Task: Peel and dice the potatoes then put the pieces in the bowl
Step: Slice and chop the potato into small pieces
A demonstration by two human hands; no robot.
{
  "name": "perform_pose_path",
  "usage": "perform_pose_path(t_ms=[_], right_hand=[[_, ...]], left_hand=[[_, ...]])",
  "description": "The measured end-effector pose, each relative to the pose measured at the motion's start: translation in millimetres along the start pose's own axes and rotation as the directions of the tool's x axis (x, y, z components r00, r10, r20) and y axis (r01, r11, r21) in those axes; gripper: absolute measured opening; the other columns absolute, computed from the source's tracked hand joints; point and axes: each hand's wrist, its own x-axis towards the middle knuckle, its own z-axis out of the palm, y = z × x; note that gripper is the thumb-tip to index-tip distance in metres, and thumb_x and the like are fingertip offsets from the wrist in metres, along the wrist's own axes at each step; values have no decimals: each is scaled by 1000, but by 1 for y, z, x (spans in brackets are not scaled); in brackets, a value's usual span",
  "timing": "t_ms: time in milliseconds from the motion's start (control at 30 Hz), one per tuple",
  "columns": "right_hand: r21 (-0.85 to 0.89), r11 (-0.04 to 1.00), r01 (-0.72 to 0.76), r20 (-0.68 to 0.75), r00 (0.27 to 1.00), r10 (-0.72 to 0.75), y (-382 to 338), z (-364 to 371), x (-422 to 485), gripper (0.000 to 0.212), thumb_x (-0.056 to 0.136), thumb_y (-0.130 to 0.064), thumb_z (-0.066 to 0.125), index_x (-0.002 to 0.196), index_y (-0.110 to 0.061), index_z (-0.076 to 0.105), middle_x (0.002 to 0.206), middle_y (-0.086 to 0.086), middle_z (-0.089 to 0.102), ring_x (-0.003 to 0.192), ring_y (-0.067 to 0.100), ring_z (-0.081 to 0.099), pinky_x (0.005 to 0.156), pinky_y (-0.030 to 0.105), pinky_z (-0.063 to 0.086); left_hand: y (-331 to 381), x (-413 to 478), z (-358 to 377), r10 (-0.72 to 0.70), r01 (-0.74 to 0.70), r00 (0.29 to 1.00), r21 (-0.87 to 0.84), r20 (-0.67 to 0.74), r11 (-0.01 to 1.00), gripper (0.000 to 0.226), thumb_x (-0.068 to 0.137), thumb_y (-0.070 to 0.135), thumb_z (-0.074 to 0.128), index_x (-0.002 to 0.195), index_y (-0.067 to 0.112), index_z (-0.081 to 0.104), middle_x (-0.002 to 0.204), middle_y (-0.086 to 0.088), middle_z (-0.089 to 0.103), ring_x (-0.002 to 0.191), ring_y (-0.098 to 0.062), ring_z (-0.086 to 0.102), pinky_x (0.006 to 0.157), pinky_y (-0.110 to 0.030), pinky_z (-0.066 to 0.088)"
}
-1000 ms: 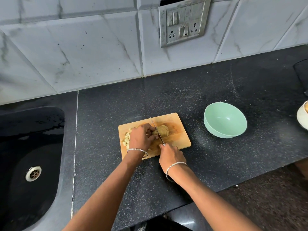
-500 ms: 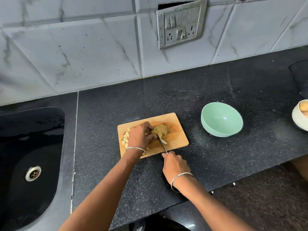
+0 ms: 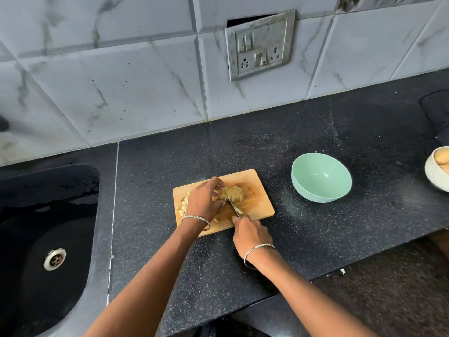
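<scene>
Now left hand (image 3: 202, 201) fingers (image 3: 215, 183) curl over the potato (image 3: 234, 193) on the board (image 3: 257, 205) near the table's front edge, steadying it; right hand (image 3: 251, 235) grips the knife (image 3: 234, 208), blade in it. Bowl (image 3: 320, 177) empty rightward, ready for dice.

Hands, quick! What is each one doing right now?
Left hand: holding the potato steady on the cutting board.
Right hand: gripping the knife.
</scene>
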Motion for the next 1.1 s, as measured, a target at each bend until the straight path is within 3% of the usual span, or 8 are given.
perform_pose_path(t_ms=[133,367,433,533,667,900,1100], right_hand=[[-2,1000,-11,8,1000,11,1,1,0,41,104,-41,29,115,-10,53,118,14,62,109,36,60,74,37,42],[7,1000,-17,11,1000,17,4,2,0,41,104,-42,29,114,-11,53,116,13,63,109,37,60,70,35,37],[13,1000,-17,13,1000,17,4,1,0,41,104,-43,29,114,-11,53,116,13,63,109,37,60,70,35,37],[12,1000,-14,18,1000,14,5,0,0,42,104,-43,29,114,-11,53,117,14,63,109,37,60,74,37,42],[24,1000,-16,28,999,15,6,0,-1,42,104,-43,30,114,-11,54,116,14,63,109,37,60,76,38,44],[-32,999,12,51,999,-10,27,-4,-20,44,103,-46,27,110,-12,54,114,14,64,105,37,62,74,38,44],[-65,996,59,8,998,-59,61,-22,-49,40,101,-51,22,92,-20,45,98,9,65,92,35,64,68,39,43]], left_hand=[[4,1,-2,129,-133,991,128,43,983,43,77,5,73,110,32,62,125,0,44,103,-19,53,90,-34,49],[5,12,-7,177,-193,973,103,150,976,33,80,5,69,100,30,67,139,0,45,120,-20,50,100,-37,43],[5,13,-7,206,-225,963,101,172,969,30,79,4,70,96,29,67,135,-1,52,122,-20,50,100,-35,42],[4,14,-8,263,-285,945,98,191,953,25,76,2,71,93,21,68,113,3,67,113,-20,58,93,-31,44],[2,15,-7,279,-314,936,152,214,937,19,80,7,71,93,20,67,104,4,68,104,-22,62,87,-33,48],[0,15,-7,239,-278,946,168,219,946,19,84,12,68,94,28,64,100,9,68,96,-17,61,80,-29,45],[-6,14,-4,196,-205,966,35,167,978,29,78,9,73,96,27,62,108,0,70,104,-22,62,88,-36,49]])
